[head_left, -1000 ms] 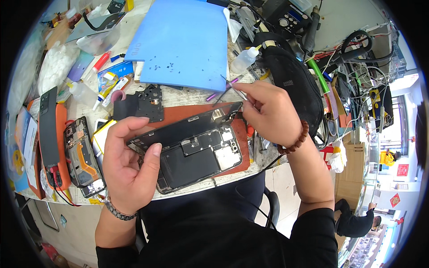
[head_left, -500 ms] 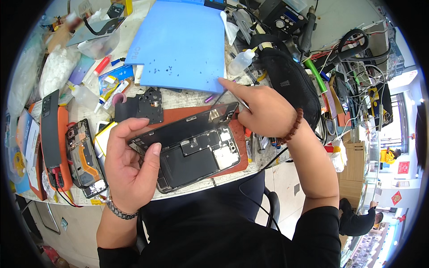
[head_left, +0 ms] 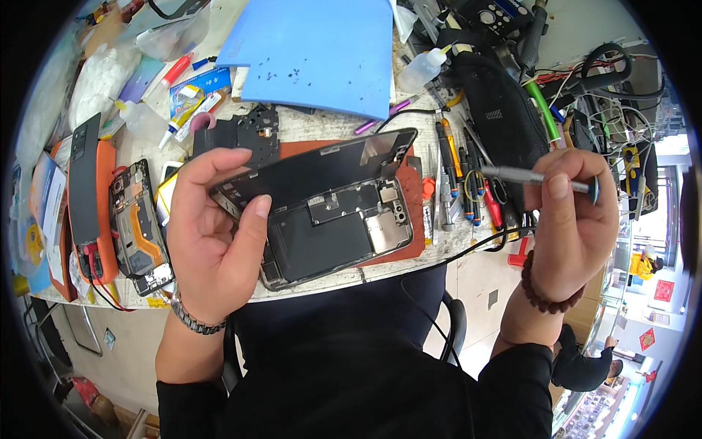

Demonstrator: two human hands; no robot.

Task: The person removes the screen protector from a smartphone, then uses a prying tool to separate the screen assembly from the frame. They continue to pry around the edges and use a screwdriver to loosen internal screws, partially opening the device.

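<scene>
An opened phone [head_left: 322, 245] rests on a reddish-brown mat [head_left: 414, 212] near the bench edge, its battery and metal-covered parts exposed. Its dark screen panel [head_left: 314, 175] is tipped up along the far side. My left hand [head_left: 212, 234] pinches the left end of that panel, thumb in front and fingers partly hidden behind. Off to the right, my right hand [head_left: 574, 227] is raised clear of the phone. Between its thumb and fingers is a slim grey screwdriver [head_left: 515, 174] with a dark, blue-green-edged cap, its tip directed left.
A blue sheet [head_left: 322, 58] with dark flecks covers the far middle. Several screwdrivers [head_left: 447, 157] lie right of the mat, beside a black pouch [head_left: 504, 102] and a squeeze bottle [head_left: 423, 69]. At left are another disassembled phone [head_left: 137, 227] and an orange-cased device [head_left: 108, 256].
My right hand has drawn back from the phone's far right corner toward the right, with the screwdriver now lifted in it. My left hand keeps its grip on the raised panel.
</scene>
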